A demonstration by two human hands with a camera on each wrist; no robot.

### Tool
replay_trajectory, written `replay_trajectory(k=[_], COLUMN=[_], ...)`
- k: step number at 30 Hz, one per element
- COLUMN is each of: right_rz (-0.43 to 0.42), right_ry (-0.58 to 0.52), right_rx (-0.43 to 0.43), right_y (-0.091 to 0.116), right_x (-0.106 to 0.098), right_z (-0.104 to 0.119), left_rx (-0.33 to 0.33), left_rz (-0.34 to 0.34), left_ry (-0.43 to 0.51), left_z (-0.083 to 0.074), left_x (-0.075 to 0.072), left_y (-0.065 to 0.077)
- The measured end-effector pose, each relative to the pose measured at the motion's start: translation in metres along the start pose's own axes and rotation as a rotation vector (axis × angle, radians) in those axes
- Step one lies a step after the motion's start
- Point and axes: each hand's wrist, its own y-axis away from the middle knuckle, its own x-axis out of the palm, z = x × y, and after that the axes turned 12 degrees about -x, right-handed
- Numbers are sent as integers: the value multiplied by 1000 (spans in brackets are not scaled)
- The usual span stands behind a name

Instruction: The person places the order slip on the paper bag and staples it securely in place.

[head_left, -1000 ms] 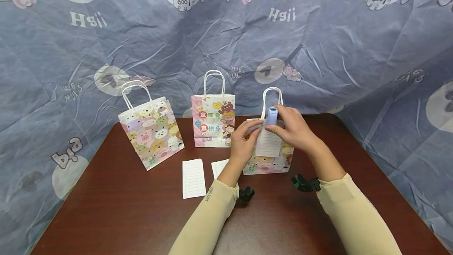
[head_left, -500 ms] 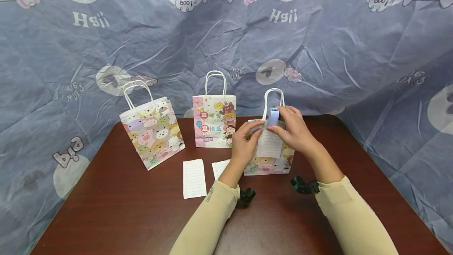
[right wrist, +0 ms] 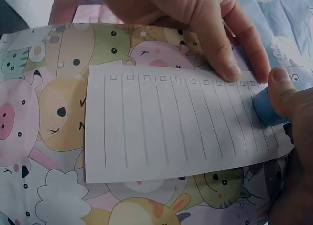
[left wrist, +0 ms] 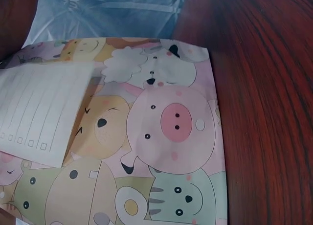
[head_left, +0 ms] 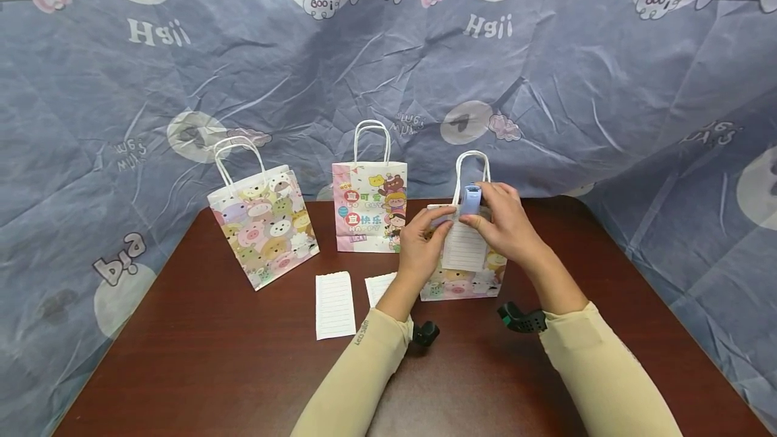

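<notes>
At the right of the table stands a paper gift bag [head_left: 459,288] printed with cartoon animals. A lined note sheet [head_left: 465,253] lies flat against its front, its top at the bag's upper edge. My left hand [head_left: 421,248] pinches the sheet and the bag's top edge between thumb and fingers, as the right wrist view also shows. Beside it, my right hand [head_left: 506,222] grips a small blue stapler [head_left: 470,201] over the top of the sheet. In the right wrist view the stapler [right wrist: 267,107] overlaps the sheet's end under my thumb. The left wrist view shows the bag's lower front [left wrist: 171,112].
Two more gift bags stand at the back: a tilted animal one [head_left: 267,231] at left and a pink-and-white one [head_left: 367,208] in the middle. Loose lined sheets lie in front, one whole [head_left: 335,305], another [head_left: 378,286] partly behind my left forearm. A patterned cloth [head_left: 303,73] hangs behind.
The view has shifted slightly, so the whole scene sits a little further right. Both hands keep their holds on the bag, sheet and stapler, with hardly any movement.
</notes>
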Motion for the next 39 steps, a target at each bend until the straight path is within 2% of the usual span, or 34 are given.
replay_trajectory(k=[10,19,27,34,39], right_rz=[-13,42,72,74,46], right_ry=[-1,81,130,166,159], right_rx=[-10,21,10,2,-10], right_y=[0,-3,-3,0,-1], right_x=[2,-2,-4,-4,-3], right_z=[-1,4,7,7,9], left_rx=[-1,-15,-17,-19,-15], left_rz=[-12,21,45,47,45], left_ry=[-7,31,52,53,58], left_z=[-4,-1,1,1,1], left_x=[1,-2,-4,-4,-3], left_y=[-1,-1,-2,-2,-2])
